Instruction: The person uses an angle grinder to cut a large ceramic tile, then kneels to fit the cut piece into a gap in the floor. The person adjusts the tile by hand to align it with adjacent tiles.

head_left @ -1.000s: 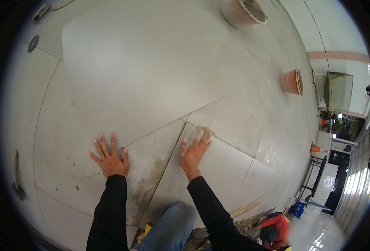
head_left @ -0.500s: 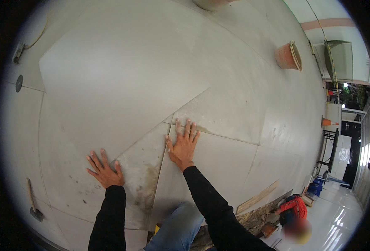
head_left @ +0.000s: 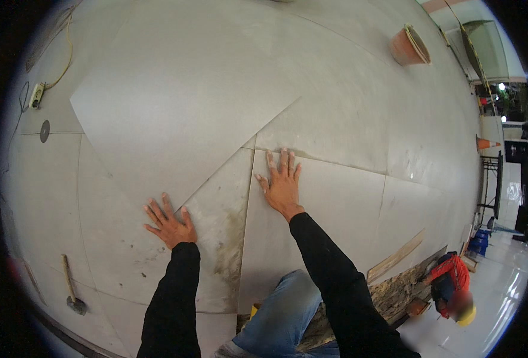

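Observation:
My left hand [head_left: 171, 225] lies palm down with its fingers spread, at the near corner of a large pale grey tile [head_left: 174, 113] that lies askew over the floor tiles. Flat on another light tile [head_left: 317, 209], just short of its far joint, rests my right hand [head_left: 285, 188], fingers apart. Neither hand holds anything. Between the hands shows a stained, dusty tile [head_left: 222, 221], partly covered by the askew one. My jeans-clad knee [head_left: 282, 304] is below my right forearm.
A mallet [head_left: 72, 292] and a dark disc [head_left: 45, 131] lie at the left, near a power socket block [head_left: 37, 95]. At the far right stands an orange bucket [head_left: 409, 46]. A wooden strip [head_left: 395, 256] borders an untiled trench [head_left: 389, 298]; a person in red [head_left: 452, 280] crouches beyond.
The view has shifted, so the floor appears farther right and, at the right, higher. My right hand's fingertips have drawn back slightly from the tile joint. My left hand stays by the tile corner.

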The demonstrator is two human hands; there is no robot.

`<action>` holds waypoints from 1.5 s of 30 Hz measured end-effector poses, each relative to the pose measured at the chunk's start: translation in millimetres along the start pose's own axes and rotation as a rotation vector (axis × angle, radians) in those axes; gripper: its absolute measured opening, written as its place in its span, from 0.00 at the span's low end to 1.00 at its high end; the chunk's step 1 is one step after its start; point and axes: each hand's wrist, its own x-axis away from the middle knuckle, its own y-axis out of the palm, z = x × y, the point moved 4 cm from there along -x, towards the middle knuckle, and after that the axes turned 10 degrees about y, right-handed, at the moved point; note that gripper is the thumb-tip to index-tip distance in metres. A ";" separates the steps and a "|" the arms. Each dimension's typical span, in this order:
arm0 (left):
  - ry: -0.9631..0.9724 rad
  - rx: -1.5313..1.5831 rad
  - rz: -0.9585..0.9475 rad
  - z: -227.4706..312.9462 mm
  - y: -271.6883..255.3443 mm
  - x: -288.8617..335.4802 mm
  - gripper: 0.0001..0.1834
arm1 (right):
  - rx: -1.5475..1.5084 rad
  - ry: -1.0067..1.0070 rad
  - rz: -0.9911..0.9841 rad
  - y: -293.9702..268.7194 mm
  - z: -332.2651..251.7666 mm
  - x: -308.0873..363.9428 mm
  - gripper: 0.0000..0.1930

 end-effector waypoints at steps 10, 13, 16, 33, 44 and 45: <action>0.002 0.014 0.038 5.4 -6.3 2.3 0.35 | -0.063 0.170 -0.159 8.2 -18.0 93.5 0.52; -0.004 0.019 0.036 6.0 -5.9 3.8 0.35 | -0.094 0.163 -0.116 3.0 -19.8 96.6 0.51; -0.005 0.037 0.047 7.1 -5.1 4.1 0.36 | -0.095 0.180 -0.154 2.9 -22.9 94.7 0.50; -0.014 -0.058 0.068 10.5 -7.5 8.3 0.34 | -0.127 0.576 -0.532 -12.3 68.9 228.6 0.58; -0.009 -0.004 0.083 11.8 -6.6 11.7 0.35 | -0.379 0.179 -0.348 -79.7 113.9 315.3 0.17; -0.022 -0.024 0.079 10.5 -6.6 12.5 0.35 | -0.279 0.094 -0.120 -105.5 130.5 339.3 0.13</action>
